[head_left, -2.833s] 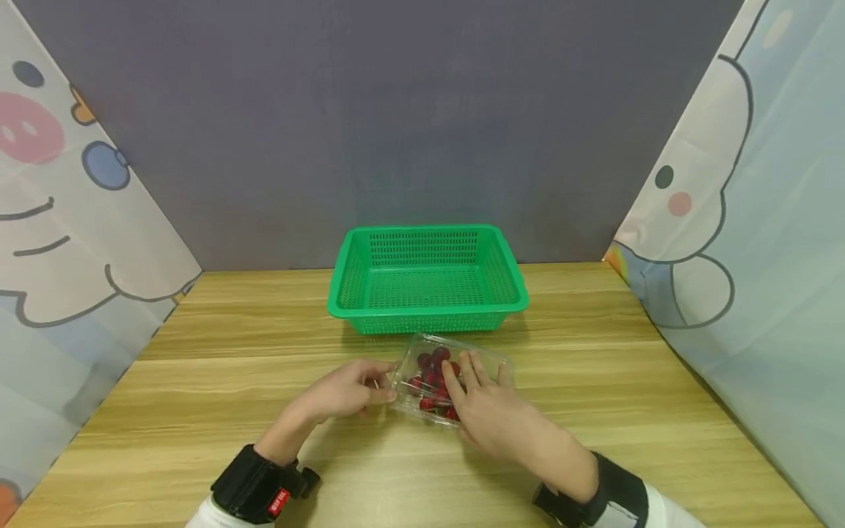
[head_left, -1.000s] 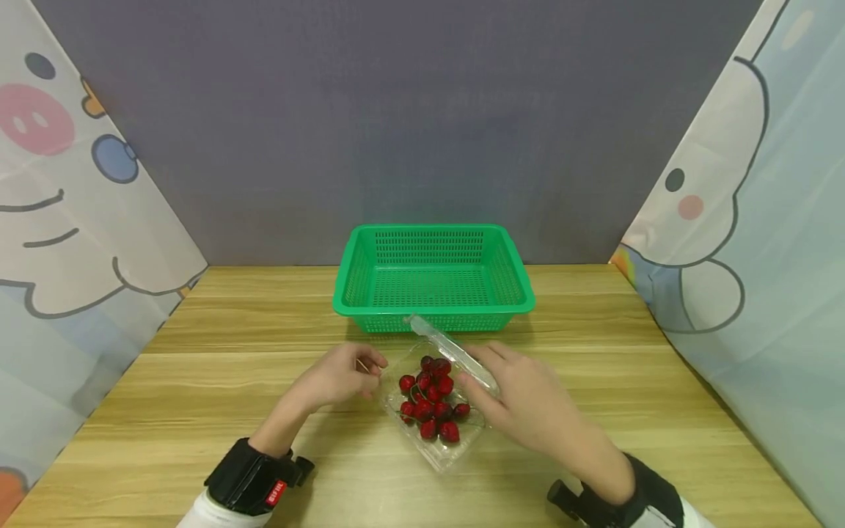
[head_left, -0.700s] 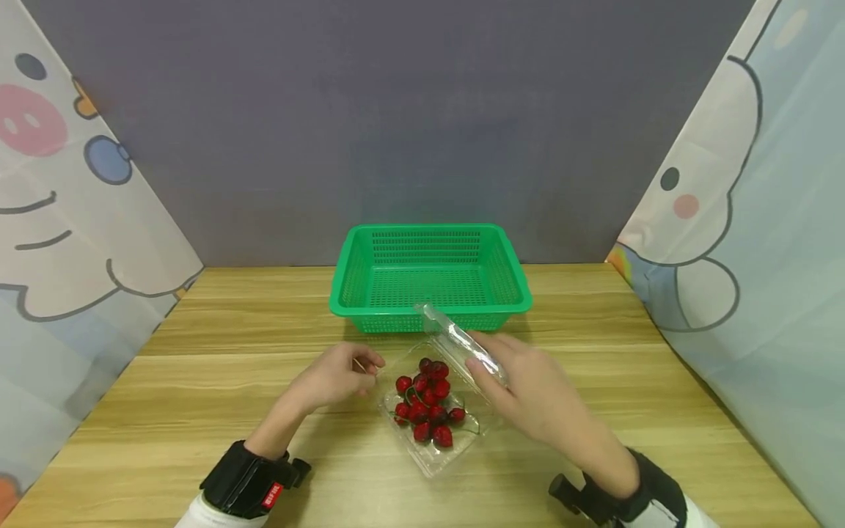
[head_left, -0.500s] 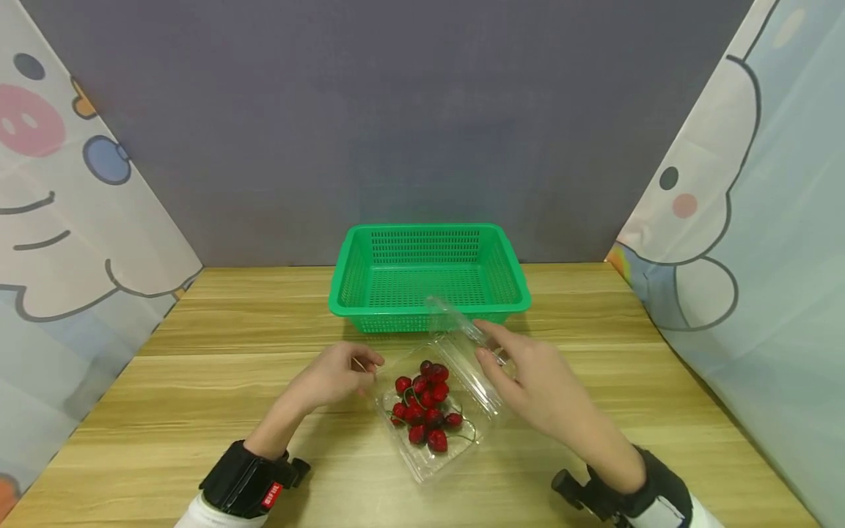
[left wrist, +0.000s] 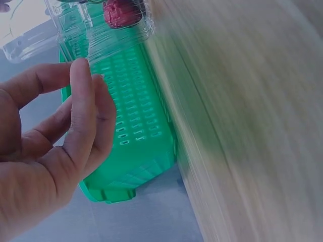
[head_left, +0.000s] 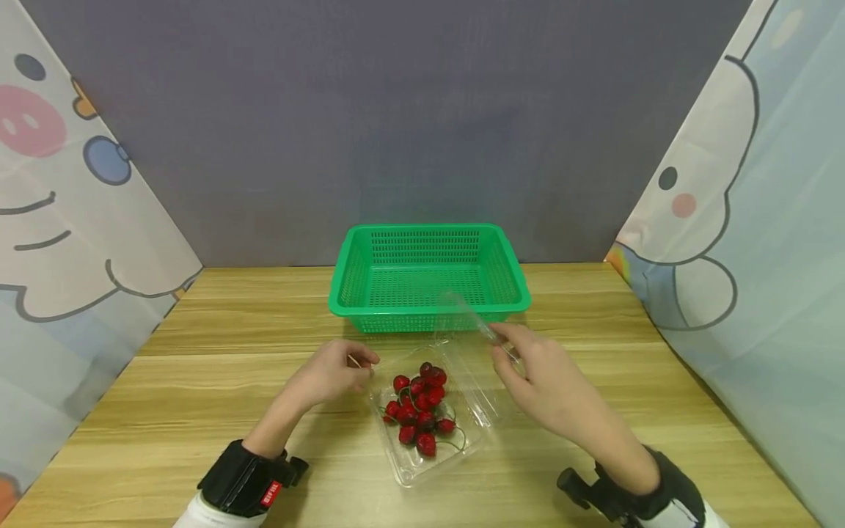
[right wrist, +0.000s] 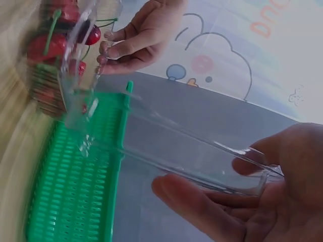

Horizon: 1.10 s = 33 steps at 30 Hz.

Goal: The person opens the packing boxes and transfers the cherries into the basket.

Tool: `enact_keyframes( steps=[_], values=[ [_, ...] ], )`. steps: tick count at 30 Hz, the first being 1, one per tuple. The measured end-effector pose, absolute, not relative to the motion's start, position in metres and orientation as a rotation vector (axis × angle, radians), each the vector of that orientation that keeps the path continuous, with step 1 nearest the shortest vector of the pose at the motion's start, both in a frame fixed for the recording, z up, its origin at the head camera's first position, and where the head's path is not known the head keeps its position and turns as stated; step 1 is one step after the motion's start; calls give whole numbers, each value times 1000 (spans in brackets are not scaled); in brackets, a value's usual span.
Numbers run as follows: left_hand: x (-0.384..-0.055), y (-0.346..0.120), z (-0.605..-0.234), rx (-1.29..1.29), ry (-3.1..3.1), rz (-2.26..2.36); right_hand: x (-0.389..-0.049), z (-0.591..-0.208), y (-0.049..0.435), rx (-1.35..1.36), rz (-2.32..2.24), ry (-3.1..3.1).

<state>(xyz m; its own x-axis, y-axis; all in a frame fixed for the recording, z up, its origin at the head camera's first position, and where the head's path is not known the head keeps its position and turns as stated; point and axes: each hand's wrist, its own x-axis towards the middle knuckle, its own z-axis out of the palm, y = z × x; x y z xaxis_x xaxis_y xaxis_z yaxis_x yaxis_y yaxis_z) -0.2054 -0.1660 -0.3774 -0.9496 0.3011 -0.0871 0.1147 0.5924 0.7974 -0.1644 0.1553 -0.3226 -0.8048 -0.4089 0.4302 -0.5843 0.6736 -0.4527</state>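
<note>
A clear plastic clamshell box point(head_left: 411, 469) with several red cherries point(head_left: 417, 407) lies on the wooden table in front of a green basket point(head_left: 429, 312). Its clear lid point(head_left: 462, 312) is swung up and to the right. My right hand point(head_left: 510, 352) pinches the lid's free edge between thumb and fingers, which the right wrist view shows up close on the lid point(right wrist: 176, 146). My left hand point(head_left: 361, 367) pinches the box's left corner rim with fingers together. In the left wrist view that hand point(left wrist: 83, 91) sits below the box and one cherry point(left wrist: 120, 12).
The green basket point(left wrist: 131, 126) is empty and stands just behind the box, against a dark back wall. Cartoon-printed curtains close off the table's left and right sides. Bare wooden table point(head_left: 627, 381) lies on both sides of the hands.
The box was closed under my right hand; the lid has since been lifted and swung open to the right. The box has slid slightly nearer. My left hand stays at the corner.
</note>
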Motion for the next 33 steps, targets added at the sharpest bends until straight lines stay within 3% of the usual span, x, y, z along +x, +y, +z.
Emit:
enact_keyframes(
  steps=[18, 33],
  values=[
    [-208, -168, -377, 283, 2727, 1200, -164, -314, 169, 766, 698, -2749],
    [-207, -171, -375, 489, 2667, 1204, -162, -308, 178, 682, 581, -2803]
  ],
)
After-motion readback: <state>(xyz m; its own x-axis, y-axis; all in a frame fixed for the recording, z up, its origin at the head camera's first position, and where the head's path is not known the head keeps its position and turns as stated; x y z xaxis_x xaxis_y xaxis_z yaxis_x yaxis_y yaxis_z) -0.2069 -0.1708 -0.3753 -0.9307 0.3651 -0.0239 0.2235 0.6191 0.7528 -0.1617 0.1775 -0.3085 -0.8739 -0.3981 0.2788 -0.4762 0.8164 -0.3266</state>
